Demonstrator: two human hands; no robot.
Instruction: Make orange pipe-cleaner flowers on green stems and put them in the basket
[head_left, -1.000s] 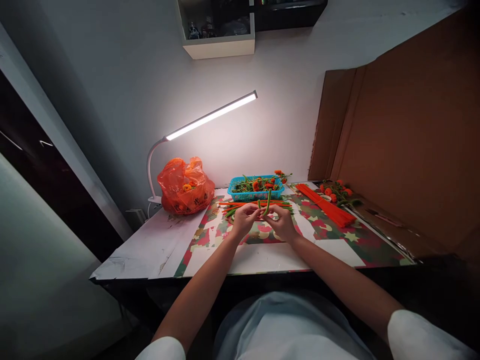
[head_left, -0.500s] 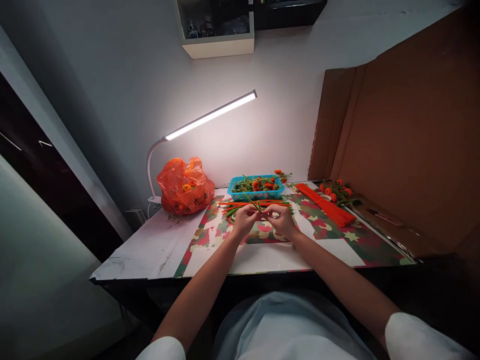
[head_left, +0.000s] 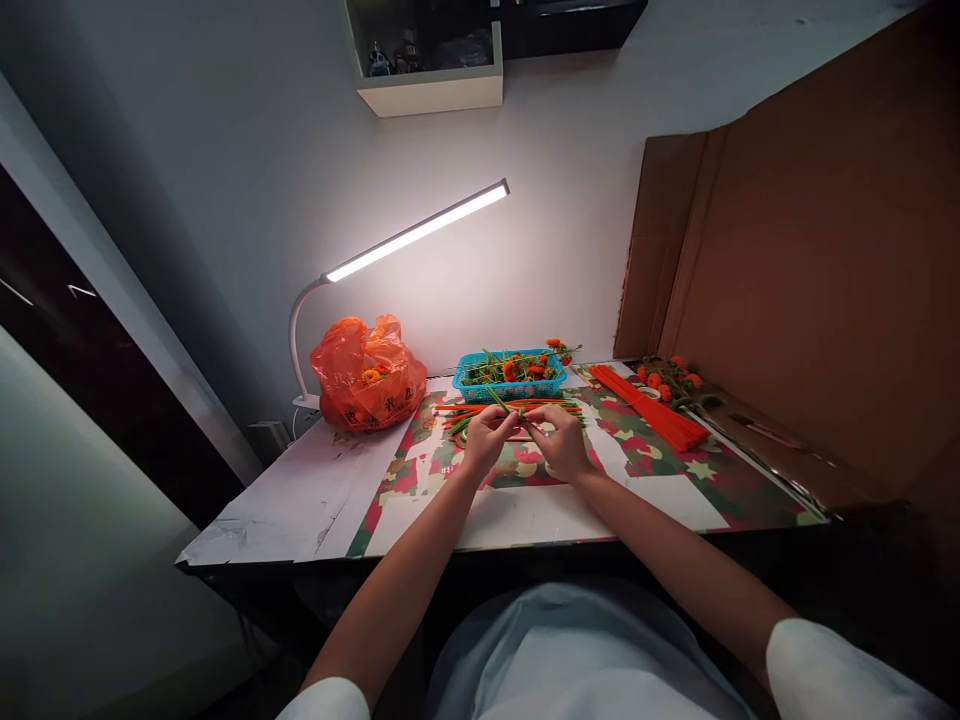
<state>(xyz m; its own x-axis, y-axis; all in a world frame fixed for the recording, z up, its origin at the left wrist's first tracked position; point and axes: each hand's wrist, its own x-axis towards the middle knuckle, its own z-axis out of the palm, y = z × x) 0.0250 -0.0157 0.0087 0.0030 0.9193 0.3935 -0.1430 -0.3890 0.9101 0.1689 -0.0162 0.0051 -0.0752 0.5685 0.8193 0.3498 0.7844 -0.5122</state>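
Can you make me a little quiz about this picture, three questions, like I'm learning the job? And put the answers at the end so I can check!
1. Pick one: seen in the picture, where is the orange plastic bag?
A) Inside the blue basket
B) To the left of the blue basket
C) To the right of the blue basket

2. True or false: the lamp is lit.

3. Fill in the colour: the left hand and the right hand are holding a thin strip that is ____.

Key: 1. B; 2. true; 3. green
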